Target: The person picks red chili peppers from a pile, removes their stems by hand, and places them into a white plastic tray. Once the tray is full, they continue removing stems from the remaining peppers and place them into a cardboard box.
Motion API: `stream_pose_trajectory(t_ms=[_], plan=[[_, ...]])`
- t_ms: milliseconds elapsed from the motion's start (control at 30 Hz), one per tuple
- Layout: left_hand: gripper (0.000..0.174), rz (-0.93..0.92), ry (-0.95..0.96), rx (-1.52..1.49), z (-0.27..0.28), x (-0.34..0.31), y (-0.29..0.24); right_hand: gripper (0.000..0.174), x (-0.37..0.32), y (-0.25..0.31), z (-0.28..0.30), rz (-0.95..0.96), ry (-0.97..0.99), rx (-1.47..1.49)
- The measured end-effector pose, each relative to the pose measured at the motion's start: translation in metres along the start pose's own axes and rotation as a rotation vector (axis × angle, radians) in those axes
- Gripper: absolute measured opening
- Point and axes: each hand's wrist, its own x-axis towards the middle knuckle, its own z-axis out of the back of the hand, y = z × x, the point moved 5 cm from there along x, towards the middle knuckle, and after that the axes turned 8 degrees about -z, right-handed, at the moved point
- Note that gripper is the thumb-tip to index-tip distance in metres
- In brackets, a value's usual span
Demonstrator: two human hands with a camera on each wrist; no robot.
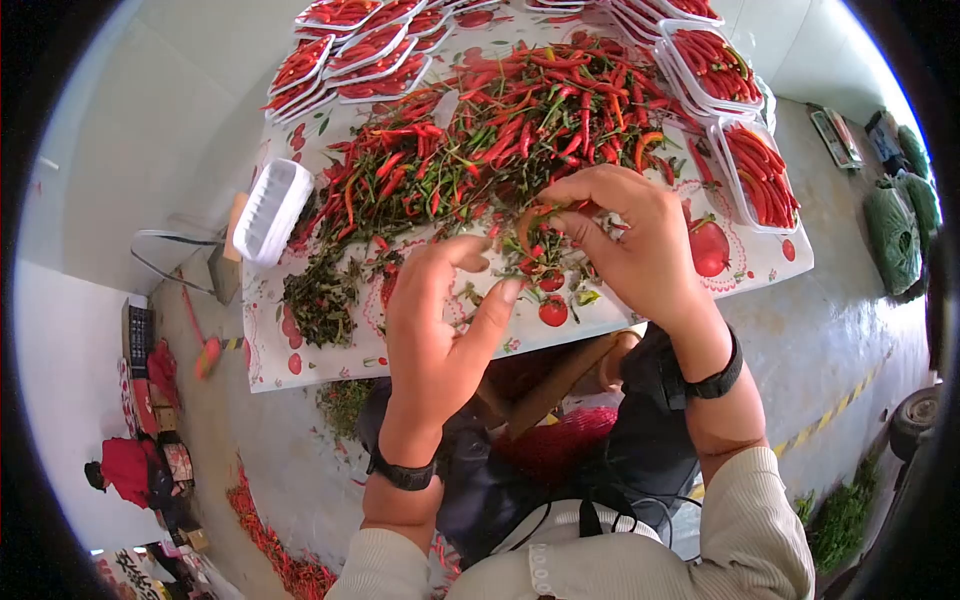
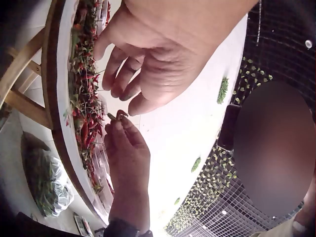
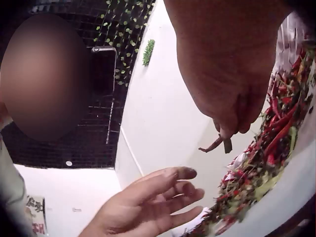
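Note:
In the head view my right hand (image 1: 640,235) pinches a curved orange-red chili (image 1: 527,228) between thumb and fingertips above the table's near side. The right wrist view shows the right hand (image 3: 232,74) holding a thin reddish chili (image 3: 212,144) and a short green piece (image 3: 227,145). My left hand (image 1: 432,330) is to its left with nothing in it, thumb and fingers apart and loosely bent. In the left wrist view the left hand (image 2: 158,54) hangs near the right hand (image 2: 129,153). Beyond both hands lies a large heap of red chilies with stems (image 1: 500,140).
Chili-filled white trays are stacked at the back left (image 1: 375,50) and right (image 1: 710,70), with another tray (image 1: 760,175) at the right edge. An empty white tray stack (image 1: 272,212) lies at the left edge. Green scraps (image 1: 322,295) lie near left. Green bags (image 1: 892,235) stand on the floor.

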Motion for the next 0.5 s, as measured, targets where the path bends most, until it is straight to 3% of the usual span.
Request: stream_pose_trajectory(t_ms=[133, 333, 500], plan=[[0.037, 0.040, -0.019, -0.083, -0.002, -0.004, 0.011, 0.023, -0.002, 0.006, -0.009, 0.028, 0.042, 0.027], [0.029, 0.109, -0.106, -0.259, -0.010, -0.002, 0.022, 0.023, -0.003, 0.012, -0.026, 0.100, 0.099, 0.075], [0.023, 0.117, -0.078, -0.128, -0.005, -0.003, 0.022, 0.022, -0.004, 0.016, -0.033, 0.086, 0.156, 0.125]])
